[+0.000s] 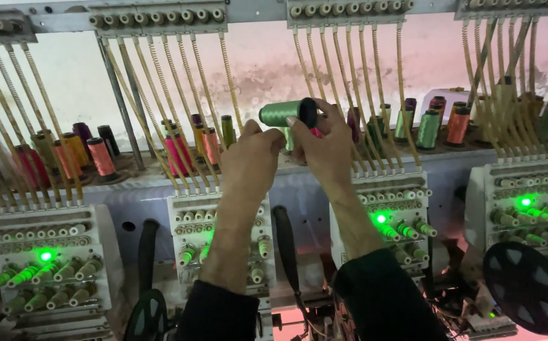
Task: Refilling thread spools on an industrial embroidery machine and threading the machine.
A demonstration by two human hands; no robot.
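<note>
Head cam view, that's the only one: I've got the green thread cone [281, 113] up in the air above the thread shelf [274, 165], lying sideways with its black base end pointing right. My right hand [326, 148] is closed around that black end, fingers curled over the top and thumb underneath, so it's properly held. My left hand [252, 161] is just under the cone's left part, fingers bunched up near the green winding; I can't tell if it's actually pinching a loose thread end or only touching the cone. Judging from this, the trick is keeping the grip on the base, not the winding, so the thread doesn't get mussed. Pink and orange spools [100, 156] stand on the shelf well left of the cone, and the spring thread guides [343, 82] hang right behind it, so I'd keep my elbows in.
</note>
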